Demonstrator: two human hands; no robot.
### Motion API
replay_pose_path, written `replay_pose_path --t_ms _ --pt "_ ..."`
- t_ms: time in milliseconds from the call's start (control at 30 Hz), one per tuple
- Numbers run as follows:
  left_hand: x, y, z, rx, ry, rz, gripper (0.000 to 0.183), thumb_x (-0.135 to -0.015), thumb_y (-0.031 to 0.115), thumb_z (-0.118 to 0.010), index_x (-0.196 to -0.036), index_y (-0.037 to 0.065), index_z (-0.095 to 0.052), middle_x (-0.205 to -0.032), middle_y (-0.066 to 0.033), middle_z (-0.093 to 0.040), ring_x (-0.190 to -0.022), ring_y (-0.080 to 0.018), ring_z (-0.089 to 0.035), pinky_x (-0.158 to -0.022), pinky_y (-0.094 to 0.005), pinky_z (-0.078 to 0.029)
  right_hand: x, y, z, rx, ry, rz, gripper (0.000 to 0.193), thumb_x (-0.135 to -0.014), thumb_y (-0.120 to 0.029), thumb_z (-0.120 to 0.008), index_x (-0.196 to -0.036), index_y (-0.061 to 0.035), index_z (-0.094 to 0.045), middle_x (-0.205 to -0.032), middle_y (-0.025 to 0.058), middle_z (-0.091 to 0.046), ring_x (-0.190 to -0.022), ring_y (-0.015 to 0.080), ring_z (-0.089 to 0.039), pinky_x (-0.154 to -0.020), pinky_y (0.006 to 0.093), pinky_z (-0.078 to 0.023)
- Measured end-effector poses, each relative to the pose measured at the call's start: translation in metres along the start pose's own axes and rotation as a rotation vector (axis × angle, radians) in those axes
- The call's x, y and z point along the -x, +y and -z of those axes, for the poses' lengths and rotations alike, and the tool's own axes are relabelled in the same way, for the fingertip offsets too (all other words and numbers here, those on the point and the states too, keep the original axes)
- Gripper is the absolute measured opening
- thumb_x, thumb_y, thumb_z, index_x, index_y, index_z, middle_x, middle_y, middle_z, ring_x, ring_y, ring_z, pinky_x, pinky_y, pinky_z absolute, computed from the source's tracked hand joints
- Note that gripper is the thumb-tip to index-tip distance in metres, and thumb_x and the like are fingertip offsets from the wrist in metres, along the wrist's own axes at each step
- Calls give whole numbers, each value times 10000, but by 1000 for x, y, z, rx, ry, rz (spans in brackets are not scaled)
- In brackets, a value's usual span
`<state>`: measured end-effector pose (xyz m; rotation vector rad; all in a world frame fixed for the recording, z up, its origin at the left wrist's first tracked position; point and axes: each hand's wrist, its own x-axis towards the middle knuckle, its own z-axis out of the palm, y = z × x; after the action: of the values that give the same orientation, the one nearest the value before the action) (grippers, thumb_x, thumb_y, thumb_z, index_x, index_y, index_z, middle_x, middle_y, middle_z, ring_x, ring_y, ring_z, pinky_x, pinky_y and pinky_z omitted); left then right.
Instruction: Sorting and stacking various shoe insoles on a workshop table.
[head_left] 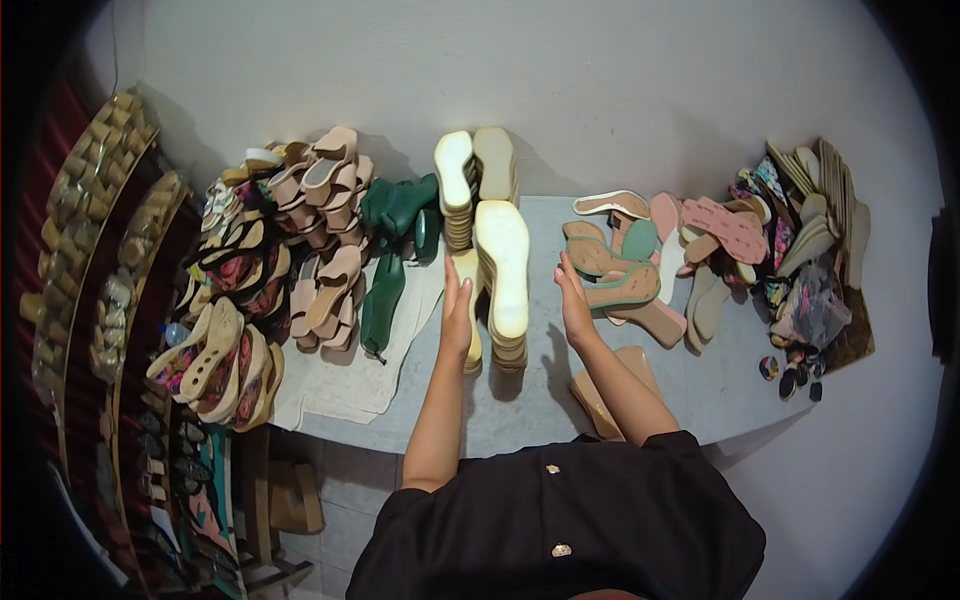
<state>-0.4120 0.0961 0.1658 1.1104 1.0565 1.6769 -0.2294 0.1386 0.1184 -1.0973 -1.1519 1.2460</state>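
Stacked insoles stand in the middle of the table. The tallest pale cream insole stack is at the front, and a lower insole stack is tucked against its left side. Behind them rise a bright cream insole stack and a beige insole stack. My left hand is held upright with straight fingers along the lower stack's left side; whether it presses on it I cannot tell. To the right of the tall stack, with a gap between, my right hand is raised, palm inward and fingers extended. Neither hand grips anything.
Left of the stacks lie green shoe pieces, beige heeled sandals and wedge soles on a white cloth. On the right are green-and-tan sandals, pink insoles and a plastic bag. Shelves hold wrapped heels.
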Motion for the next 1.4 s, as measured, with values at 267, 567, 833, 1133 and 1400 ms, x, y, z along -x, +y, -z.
replay_pose_path --t_ms 267,567,833,1133,1400 --pt "38 22 -38 -71 116 -180 319 -880 124 -413 -1143 -47 -470 -1202 -137 -474 -1157 -216 -408 -995 -334 -286 30 22 63 -45 183 10 351 -836 -193 -550 -1121 12 -543 -1070 117 -542 -964 165 -498 -875 289 -383" --pt "65 -14 -119 -103 41 -290 233 -859 64 -466 -1079 -4 -502 -1068 -69 -513 -985 -140 -469 -880 -279 -354 65 54 207 498 612 -16 473 -656 -90 -645 -1114 -65 -531 -1038 103 -546 -999 234 -506 -856 379 -378" --pt "92 -36 -169 -143 -48 -231 185 -802 45 -502 -975 -11 -534 -981 -111 -512 -953 -200 -483 -891 -315 -357 74 57 295 1234 710 -297 721 -588 -66 -661 -1262 -136 -413 -1345 112 -338 -1252 304 -303 -962 571 -216" --pt "94 -46 -196 -164 -130 -186 133 -814 53 -512 -922 -5 -563 -905 -98 -563 -876 -194 -526 -823 -301 -394 75 59 325 1349 622 -195 433 -714 -26 -526 -1126 -158 -541 -1148 -26 -543 -1143 219 -426 -947 655 -156" --pt "92 -49 -225 -264 -352 -220 171 -790 71 -564 -949 11 -577 -952 -117 -567 -920 -231 -532 -825 -321 -404 113 -55 380 1207 905 269 306 -667 25 -477 -862 -157 -627 -1028 -16 -576 -1131 242 -412 -979 535 -165"
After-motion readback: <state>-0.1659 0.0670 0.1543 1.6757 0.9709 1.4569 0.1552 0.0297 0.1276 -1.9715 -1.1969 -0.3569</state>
